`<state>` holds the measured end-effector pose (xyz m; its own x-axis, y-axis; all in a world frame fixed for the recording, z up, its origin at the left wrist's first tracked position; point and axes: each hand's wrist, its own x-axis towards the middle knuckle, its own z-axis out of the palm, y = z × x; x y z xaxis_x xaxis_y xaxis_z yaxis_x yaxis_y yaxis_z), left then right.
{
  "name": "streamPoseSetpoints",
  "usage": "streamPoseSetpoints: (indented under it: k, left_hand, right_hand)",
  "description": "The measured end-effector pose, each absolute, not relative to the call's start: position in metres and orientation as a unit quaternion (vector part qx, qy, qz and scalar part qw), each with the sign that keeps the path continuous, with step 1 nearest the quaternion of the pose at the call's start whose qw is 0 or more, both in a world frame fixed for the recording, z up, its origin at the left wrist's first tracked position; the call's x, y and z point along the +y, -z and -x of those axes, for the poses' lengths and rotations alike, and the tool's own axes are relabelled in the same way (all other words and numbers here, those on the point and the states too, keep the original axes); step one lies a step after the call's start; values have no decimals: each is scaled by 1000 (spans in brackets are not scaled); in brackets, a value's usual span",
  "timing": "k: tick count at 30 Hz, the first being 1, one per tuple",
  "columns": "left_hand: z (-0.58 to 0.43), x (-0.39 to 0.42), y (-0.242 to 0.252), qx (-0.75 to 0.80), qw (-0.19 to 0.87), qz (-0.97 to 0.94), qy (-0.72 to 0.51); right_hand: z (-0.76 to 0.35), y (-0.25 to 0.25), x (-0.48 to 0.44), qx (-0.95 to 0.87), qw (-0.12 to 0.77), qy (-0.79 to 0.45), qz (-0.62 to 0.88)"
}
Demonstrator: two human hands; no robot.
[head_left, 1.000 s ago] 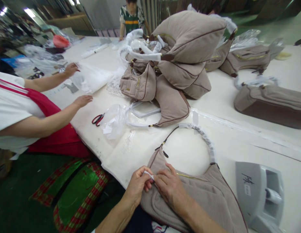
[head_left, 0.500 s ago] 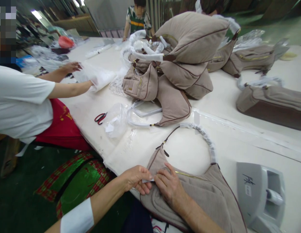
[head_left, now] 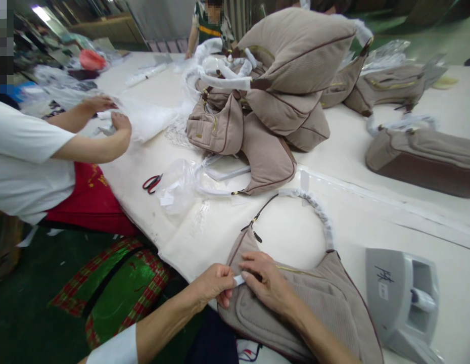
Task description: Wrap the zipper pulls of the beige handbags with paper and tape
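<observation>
A taupe corduroy shoulder bag (head_left: 326,308) with a gold zip and dark piping lies in front of me, its handle (head_left: 314,202) wrapped in white material. My left hand (head_left: 212,284) is closed at the bag's left side, pinching a short white strip (head_left: 239,279), paper or tape. Over the bag's upper left part rests my right hand (head_left: 271,283), fingers stretched out, its thumb touching the strip's other end. Whether that thumb grips the strip is hidden. Beside the bag on the right stands a grey tape dispenser (head_left: 390,288) with handwriting on it.
Beyond my bag is a pile of similar bags (head_left: 295,55), with another bag (head_left: 420,162) at right. Red-handled scissors (head_left: 152,183) lie near a clear plastic bag (head_left: 177,189). At left a co-worker (head_left: 26,156) handles white plastic (head_left: 151,119). A green bag (head_left: 121,288) is below the table edge.
My right hand's fingers have straightened over the bag, and more of the white strip shows between my hands. The co-worker's hands have drawn back toward the left.
</observation>
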<state>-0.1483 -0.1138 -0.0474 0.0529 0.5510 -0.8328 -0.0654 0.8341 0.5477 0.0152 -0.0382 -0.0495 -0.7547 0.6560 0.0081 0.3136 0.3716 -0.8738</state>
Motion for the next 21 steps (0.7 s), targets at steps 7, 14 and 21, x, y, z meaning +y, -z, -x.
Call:
streamPoseSetpoints:
  k: [7, 14, 21]
  left_hand:
    - [149, -116, 49, 644, 705, -169, -243]
    - [149, -121, 46, 628, 731, -95, -250]
    - [143, -125, 53, 707, 666, -60, -230]
  right_hand:
    - [-9, 45, -36, -883, 64, -407, 226]
    - [-6, 62, -52, -958, 103, -199, 176]
    - [-15, 41, -49, -972, 96, -129, 169]
